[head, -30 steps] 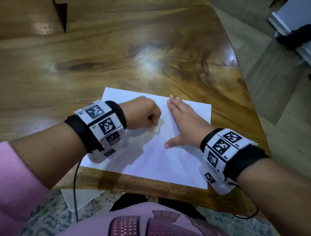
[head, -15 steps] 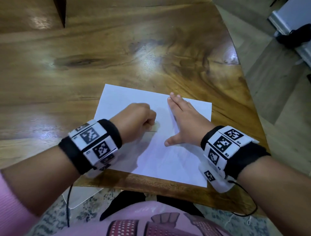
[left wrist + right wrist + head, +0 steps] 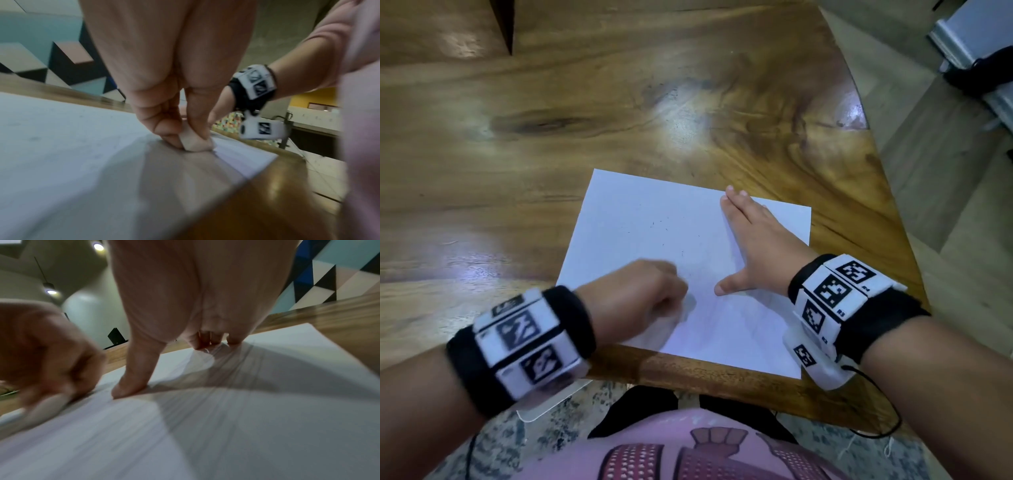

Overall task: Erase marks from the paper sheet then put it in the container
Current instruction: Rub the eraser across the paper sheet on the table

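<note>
Your left hand [image 3: 164, 104] pinches the eraser [image 3: 195, 141] against the paper [image 3: 654, 219] near the table [image 3: 585, 102] edge; your right hand [image 3: 760, 246] lies spread flat, likely pinning the sheet steady.

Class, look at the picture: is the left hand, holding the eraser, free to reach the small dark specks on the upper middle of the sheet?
Probably yes. The left hand with the eraser has bare paper sheet ahead; the right hand lies flat to one side.

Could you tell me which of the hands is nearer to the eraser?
Left. The left hand pinches the eraser against the paper; the right hand lies flat on the sheet, off to the eraser's right.
</note>
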The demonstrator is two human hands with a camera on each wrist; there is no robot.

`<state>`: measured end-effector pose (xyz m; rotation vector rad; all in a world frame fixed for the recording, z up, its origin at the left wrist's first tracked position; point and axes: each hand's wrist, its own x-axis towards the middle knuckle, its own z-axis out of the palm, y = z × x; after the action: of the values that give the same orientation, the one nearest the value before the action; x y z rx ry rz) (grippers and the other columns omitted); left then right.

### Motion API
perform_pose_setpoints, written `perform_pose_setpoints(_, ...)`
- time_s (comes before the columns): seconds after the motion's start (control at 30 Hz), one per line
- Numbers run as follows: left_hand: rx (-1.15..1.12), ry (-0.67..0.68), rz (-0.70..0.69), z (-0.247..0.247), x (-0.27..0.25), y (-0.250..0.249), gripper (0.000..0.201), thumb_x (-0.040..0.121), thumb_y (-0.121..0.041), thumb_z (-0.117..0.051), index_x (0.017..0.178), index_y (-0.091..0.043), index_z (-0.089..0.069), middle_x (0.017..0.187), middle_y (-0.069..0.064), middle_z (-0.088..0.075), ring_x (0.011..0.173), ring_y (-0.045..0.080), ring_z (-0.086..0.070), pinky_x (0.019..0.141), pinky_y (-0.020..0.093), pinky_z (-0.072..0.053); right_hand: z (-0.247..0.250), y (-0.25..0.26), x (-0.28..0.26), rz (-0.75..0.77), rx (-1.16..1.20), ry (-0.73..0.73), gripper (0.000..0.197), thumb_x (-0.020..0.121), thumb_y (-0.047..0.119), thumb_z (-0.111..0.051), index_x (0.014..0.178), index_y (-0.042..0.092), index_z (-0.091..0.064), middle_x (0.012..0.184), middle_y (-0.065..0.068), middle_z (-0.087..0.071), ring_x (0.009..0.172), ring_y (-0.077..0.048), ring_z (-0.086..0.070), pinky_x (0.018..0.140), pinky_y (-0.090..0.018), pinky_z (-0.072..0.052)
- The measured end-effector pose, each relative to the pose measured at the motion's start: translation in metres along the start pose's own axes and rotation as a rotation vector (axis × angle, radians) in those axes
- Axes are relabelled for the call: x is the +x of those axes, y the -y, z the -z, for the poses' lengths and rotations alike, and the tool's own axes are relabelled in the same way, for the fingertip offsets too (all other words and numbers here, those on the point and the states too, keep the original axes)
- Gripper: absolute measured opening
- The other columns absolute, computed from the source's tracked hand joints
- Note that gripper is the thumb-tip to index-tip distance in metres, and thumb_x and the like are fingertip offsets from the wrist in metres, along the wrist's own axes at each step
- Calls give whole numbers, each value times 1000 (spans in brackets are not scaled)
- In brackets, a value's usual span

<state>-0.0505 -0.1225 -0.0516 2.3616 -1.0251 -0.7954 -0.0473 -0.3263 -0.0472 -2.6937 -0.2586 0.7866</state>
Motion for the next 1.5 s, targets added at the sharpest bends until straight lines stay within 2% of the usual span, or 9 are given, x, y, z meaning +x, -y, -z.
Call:
perform_pose_setpoints(0.07, 10, 74, 21, -6, -9, 3, 16, 74, -3, -59, 61, -12, -56, 72, -5, -47, 65, 16, -50, 60, 23, -36, 0, 0, 0, 3, 4, 1, 128, 65, 49, -79, 149, 12, 10, 157, 3, 19, 145, -11, 15, 115, -23, 2)
perform_pose_setpoints(0.27, 31, -217, 67, 14, 26, 12, 10, 72, 0, -57, 67, -7, -59, 76, 9, -58, 69, 25, -54, 66, 35, -43, 0, 0, 0, 3, -13, 7, 127, 66, 50, -77, 149, 11, 11, 157, 2, 20, 145, -12, 15, 116, -25, 1)
perform_pose_setpoints(0.47, -10, 41, 13, 0, -5, 6, 13, 75, -10, -57, 64, -14, -55, 71, -4, -49, 65, 16, -50, 60, 23, -37, 1, -1, -1, 12, -1, 3, 127, 66, 50, -78, 149, 11, 11, 157, 2, 20, 144, -12, 16, 115, -24, 3)
perform_pose_setpoints(0.7, 71, -211, 149, 37, 76, -1, 4, 76, -5, -60, 79, -7, -62, 80, 11, -65, 74, 20, -47, 58, 25, -26, -1, -2, 1, 21, -9, -7, 128, 65, 52, -77, 149, 11, 11, 157, 1, 20, 145, -13, 15, 116, -25, 3)
perform_pose_setpoints(0.9, 27, 9, 8, -1, 6, -10, 17, 74, -10, -60, 58, -12, -54, 66, -5, -46, 60, 14, -46, 55, 20, -30, -2, -4, 1, 31, 9, -12, 127, 66, 49, -78, 149, 11, 11, 157, 1, 21, 145, -12, 15, 113, -21, 5)
perform_pose_setpoints(1.13, 86, -1, 42, -10, 1, -8, 22, 75, -5, -60, 57, -11, -49, 67, -5, -39, 57, 17, -46, 53, 35, -41, 0, -15, -2, 18, 16, -1, 126, 65, 48, -79, 149, 13, 9, 156, 3, 22, 144, -11, 17, 112, -19, 5)
perform_pose_setpoints(1.33, 9, 93, 168, 15, 24, -13, 3, 70, -13, -70, 70, -14, -67, 69, -2, -63, 68, 14, -57, 60, 15, -39, 6, -31, -13, -4, -16, 19, 119, 70, 48, -74, 150, 15, 8, 156, 6, 21, 144, -10, 16, 112, -18, 4)
perform_pose_setpoints(1.4, -47, -34, 211, 34, 49, -11, 5, 70, -9, -70, 74, -12, -69, 62, -5, -59, 67, 14, -54, 55, 3, -34, 6, -32, -13, 2, -14, 12, 119, 70, 47, -74, 150, 15, 8, 156, 7, 21, 144, -9, 16, 113, -19, 3)
perform_pose_setpoints(1.5, -123, -271, 258, 53, 91, -13, 8, 72, -7, -70, 80, -6, -67, 58, -11, -48, 61, 15, -46, 49, 6, -33, 5, -33, -13, 3, -17, 7, 119, 70, 48, -75, 150, 15, 8, 156, 6, 21, 144, -10, 16, 113, -20, 2)
